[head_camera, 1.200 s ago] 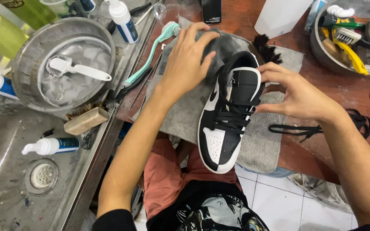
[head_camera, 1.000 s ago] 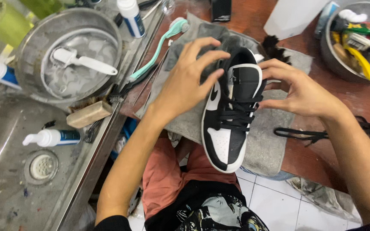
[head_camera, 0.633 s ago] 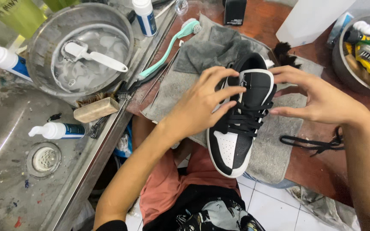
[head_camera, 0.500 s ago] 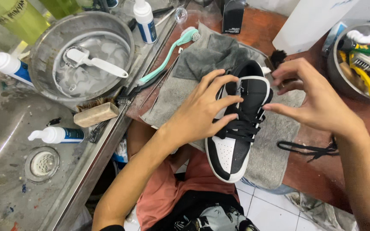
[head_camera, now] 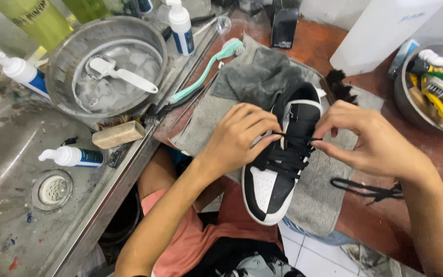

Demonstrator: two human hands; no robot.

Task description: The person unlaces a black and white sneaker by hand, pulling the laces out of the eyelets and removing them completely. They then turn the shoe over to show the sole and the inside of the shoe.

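A black and white sneaker (head_camera: pixel 278 179) lies toe toward me on a grey towel (head_camera: pixel 252 82) at the edge of a red-brown table. My left hand (head_camera: pixel 239 138) rests on the shoe's left side, its fingers pinching the black lace (head_camera: pixel 288 156) near the top eyelets. My right hand (head_camera: pixel 370 138) pinches the same lace from the right side. A second, loose black lace (head_camera: pixel 370 189) lies on the towel under my right wrist.
To the left is a steel sink with a drain (head_camera: pixel 53 190), a metal basin (head_camera: pixel 106 64) holding foamy water and a white brush, several white pump bottles (head_camera: pixel 73 157), a wooden brush (head_camera: pixel 118 134) and a teal brush (head_camera: pixel 206 69). A bowl of brushes (head_camera: pixel 431 87) stands at right.
My hands slid from flat on the sneaker's sides to the top of its lacing, and both now pinch the lace. The view has drawn closer.
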